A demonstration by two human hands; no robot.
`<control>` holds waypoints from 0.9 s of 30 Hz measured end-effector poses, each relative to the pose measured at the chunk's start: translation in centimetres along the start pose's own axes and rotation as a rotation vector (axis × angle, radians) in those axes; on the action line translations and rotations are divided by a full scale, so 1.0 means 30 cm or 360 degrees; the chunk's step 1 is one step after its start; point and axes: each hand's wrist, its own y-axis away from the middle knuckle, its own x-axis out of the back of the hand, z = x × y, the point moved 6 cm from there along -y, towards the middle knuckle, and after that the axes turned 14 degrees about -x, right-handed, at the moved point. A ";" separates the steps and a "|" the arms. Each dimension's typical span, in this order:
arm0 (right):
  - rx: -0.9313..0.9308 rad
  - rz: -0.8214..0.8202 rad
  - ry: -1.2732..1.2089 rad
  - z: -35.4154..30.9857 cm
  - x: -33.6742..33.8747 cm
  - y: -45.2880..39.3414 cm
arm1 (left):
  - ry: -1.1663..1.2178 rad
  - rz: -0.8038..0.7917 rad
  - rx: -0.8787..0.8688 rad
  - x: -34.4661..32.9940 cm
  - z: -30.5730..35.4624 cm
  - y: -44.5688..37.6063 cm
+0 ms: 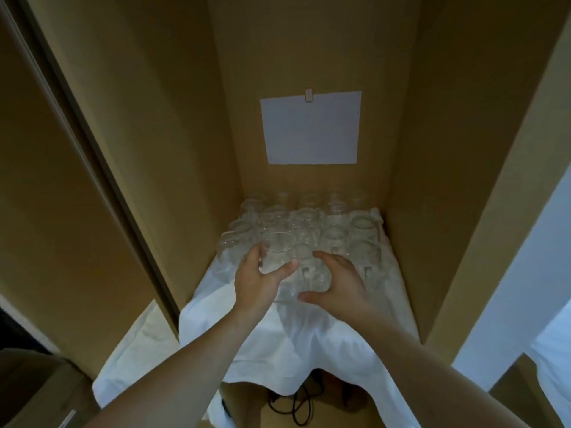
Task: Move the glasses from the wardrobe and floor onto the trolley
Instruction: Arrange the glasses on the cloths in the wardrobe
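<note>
- Left hand (258,278): fingers and thumb wrapped around one clear glass (277,251), held just above the front of the group.
- Right hand (338,281): fingers curled around a second glass (312,278) at the front of the group.
- Remaining glasses (309,223): packed together on a white cloth (278,341) inside the wardrobe (173,134).
- White paper sheet (310,128): fixed to the back panel.

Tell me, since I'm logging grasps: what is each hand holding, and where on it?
The left hand grips a clear glass around its side wall. The right hand curls round another glass, low on its side.
</note>
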 end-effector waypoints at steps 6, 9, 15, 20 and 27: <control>0.0193 -0.0028 0.0018 -0.077 -0.074 0.064 | -0.0028 0.0074 -0.0025 0.046 0.057 0.062; 0.0034 -0.0181 -0.0165 -0.087 -0.123 0.076 | 0.0043 0.0066 0.0009 0.068 0.060 0.091; -0.0045 -0.0305 -0.0381 -0.089 -0.183 0.093 | 0.0052 0.0082 0.0017 0.117 0.047 0.095; -0.0008 -0.0180 -0.0136 -0.097 -0.168 0.077 | -0.0317 0.0115 0.0062 0.231 -0.020 0.025; 0.0032 -0.0103 0.0157 -0.206 -0.188 0.021 | -0.0690 -0.0150 0.0207 0.365 -0.182 -0.009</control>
